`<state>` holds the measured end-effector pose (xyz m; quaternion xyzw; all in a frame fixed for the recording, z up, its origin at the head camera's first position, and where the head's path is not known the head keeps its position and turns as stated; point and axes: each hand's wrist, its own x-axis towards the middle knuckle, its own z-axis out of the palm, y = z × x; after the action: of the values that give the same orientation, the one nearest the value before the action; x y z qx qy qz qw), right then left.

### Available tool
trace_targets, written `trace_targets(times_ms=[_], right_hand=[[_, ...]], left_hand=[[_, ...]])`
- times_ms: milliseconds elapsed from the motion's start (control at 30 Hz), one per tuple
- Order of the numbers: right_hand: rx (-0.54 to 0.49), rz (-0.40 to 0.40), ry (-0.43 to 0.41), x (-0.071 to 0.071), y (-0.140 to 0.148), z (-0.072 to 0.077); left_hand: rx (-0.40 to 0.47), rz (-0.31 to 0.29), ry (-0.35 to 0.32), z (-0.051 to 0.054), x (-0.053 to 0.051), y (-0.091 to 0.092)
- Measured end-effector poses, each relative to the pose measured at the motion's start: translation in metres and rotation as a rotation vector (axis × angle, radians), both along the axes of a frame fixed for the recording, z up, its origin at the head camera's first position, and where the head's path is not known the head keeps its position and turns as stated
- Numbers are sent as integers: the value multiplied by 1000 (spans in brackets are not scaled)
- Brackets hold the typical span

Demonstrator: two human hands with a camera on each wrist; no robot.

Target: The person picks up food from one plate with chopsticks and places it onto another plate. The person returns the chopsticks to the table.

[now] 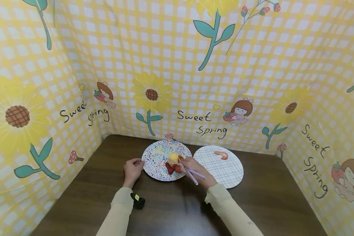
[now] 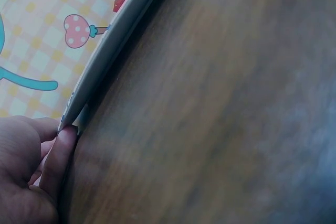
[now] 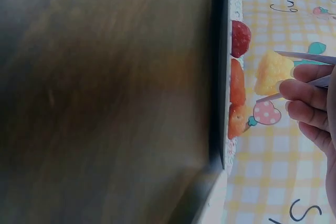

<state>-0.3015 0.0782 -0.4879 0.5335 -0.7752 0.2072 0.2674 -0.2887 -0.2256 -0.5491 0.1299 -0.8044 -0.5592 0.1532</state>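
Note:
My left hand (image 1: 133,170) pinches the left rim of a round, colour-speckled plate (image 1: 153,160); in the left wrist view, finger and thumb (image 2: 65,136) meet at its edge. My right hand (image 1: 191,165) holds light purple chopsticks (image 3: 304,55) over the plate's right side. Their tips lie on either side of a chunky yellow food piece (image 3: 273,74). Whether it is lifted I cannot tell. Close by on the speckled plate are a dark red piece (image 3: 241,39) and two orange pieces (image 3: 237,82), partly hidden by the right hand in the head view.
Right of the speckled plate stands a white plate with blue grid lines (image 1: 233,170), bearing a shrimp (image 1: 222,155). Both are on a dark wooden table (image 1: 171,213). Yellow checked cloth (image 1: 177,59) walls the back and sides.

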Motion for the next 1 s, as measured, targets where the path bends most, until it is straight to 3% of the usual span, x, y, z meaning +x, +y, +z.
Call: trace_targets(times_ms=[367, 1000], right_hand=[[-12, 53, -24, -13, -16, -5], [73, -13, -83, -28, -32, -12]], left_hand=[[-5, 19, 12, -5, -2, 0], [-1, 14, 12, -4, -2, 0]])
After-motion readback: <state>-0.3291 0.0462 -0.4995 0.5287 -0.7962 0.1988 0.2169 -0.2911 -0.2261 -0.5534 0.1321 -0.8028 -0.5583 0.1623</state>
